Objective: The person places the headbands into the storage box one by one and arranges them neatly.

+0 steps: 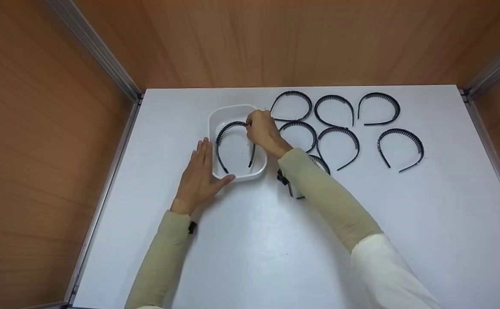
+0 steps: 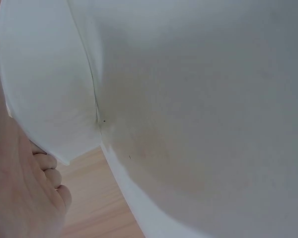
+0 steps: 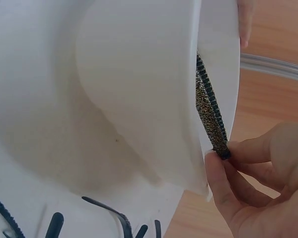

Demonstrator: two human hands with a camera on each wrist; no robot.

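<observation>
Head view: right hand (image 1: 262,127) pinches a toothed, arched headband (image 1: 221,134).

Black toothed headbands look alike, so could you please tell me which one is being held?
The black toothed headband inside the white round-cornered container, its arch pinched by the right hand; the other visible ones lie outside, on the white tabletop.

L wall panel (image 1: 39,150) (9 o'c.) & back panel (image 1: 292,43) (12 o'c.): wood-grain, smooth. Corner strip (image 1: 97,49), 10 o'c.: dull metal look. Tabletop (image 1: 447,240), 4 o'c.: smooth, slight sheen. Tray (image 1: 235,150) nr ctr: smooth plastic, satin. Held headband (image 3: 208,109): toothed plastic-look edge, rough glittery face. Sleeve (image 1: 331,197), 4 o'c.: matt cloth.
</observation>
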